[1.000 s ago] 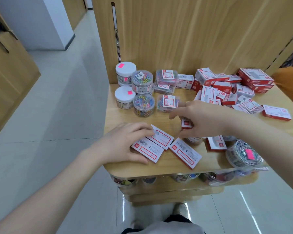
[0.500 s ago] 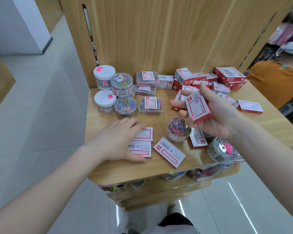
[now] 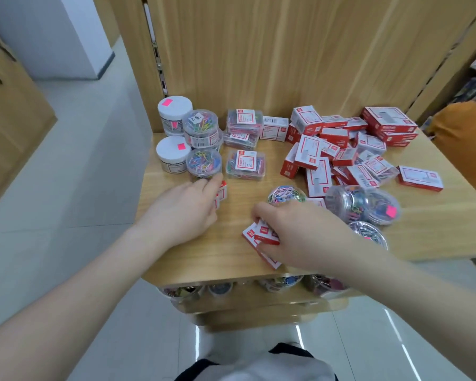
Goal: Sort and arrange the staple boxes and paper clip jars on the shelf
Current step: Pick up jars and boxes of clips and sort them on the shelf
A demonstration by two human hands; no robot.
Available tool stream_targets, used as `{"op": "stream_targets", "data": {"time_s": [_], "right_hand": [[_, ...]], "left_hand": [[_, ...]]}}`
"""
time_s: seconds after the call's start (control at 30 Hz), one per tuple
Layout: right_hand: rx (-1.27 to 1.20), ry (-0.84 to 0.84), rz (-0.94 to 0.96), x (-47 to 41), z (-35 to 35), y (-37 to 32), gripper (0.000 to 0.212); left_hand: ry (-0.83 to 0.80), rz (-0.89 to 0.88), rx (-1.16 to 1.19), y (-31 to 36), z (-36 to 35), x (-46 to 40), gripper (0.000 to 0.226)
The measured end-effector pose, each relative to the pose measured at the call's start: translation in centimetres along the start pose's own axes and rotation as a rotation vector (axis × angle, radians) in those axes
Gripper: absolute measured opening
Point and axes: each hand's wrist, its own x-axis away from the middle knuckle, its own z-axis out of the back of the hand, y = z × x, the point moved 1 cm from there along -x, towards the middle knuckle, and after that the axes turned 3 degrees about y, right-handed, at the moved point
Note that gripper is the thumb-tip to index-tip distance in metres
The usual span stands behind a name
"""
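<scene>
- The left hand [image 3: 186,213] was laid palm down on the near left of the wooden shelf [image 3: 231,259], its fingers bent over small red-and-white staple boxes [image 3: 222,191], only the edges of which were seen beyond the fingertips.
- The right hand [image 3: 300,235] was lowered onto two more staple boxes [image 3: 260,235] near the front edge, the fingers curled round the upper one.
- A clear jar of coloured paper clips [image 3: 285,194] was seen just beyond the right hand.
- Two white-lidded jars [image 3: 173,133] and two clear jars of coloured clips [image 3: 202,144] were grouped at the far left corner, with flat clear clip cases [image 3: 245,149] beside them.
- A loose heap of red staple boxes [image 3: 341,149] was spread across the far right.
- Further clear jars [image 3: 363,204] were lying on their sides at the near right.
</scene>
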Motion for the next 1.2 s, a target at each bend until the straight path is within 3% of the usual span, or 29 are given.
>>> {"op": "stream_targets", "data": {"time_s": [0.23,0.37,0.43,0.5,0.63,0.83,0.93,1.0,1.1,1.2], "right_hand": [[0.080,0.144,-0.027,0.0,-3.1,-1.7,0.034],[-0.366,0.130,-0.027,0.2,-1.2,-0.2,0.033],[-0.588,0.225,-0.037,0.9,0.6,1.2,0.028],[-0.656,0.371,-0.077,1.4,2.3,3.4,0.024],[-0.470,0.468,-0.183,2.2,4.3,9.8,0.027],[-0.428,0.388,-0.464,3.8,2.5,22.4,0.018],[-0.426,0.238,-0.374,5.1,0.6,24.3,0.013],[-0.334,0.174,-0.262,5.5,-0.7,24.5,0.028],[-0.249,0.151,-0.149,5.5,-2.1,25.6,0.050],[-0.236,0.213,-0.058,5.5,-1.5,26.8,0.043]], "left_hand": [[0.126,0.142,0.195,-0.6,-0.5,1.4,0.053],[0.355,0.160,0.447,-0.4,0.2,0.9,0.047],[0.446,0.152,0.612,0.3,1.2,0.2,0.037],[0.500,0.136,0.722,1.6,2.6,-0.6,0.032],[0.501,0.064,0.812,5.5,4.8,-3.0,0.031],[0.437,-0.046,0.850,12.4,6.3,-7.9,0.028],[0.431,-0.093,0.862,15.8,6.6,-10.2,0.026],[0.429,-0.093,0.869,17.8,6.5,-11.4,0.021],[0.401,-0.088,0.885,20.0,6.0,-12.9,0.022],[0.354,-0.078,0.870,21.4,5.1,-14.2,0.022]]}}
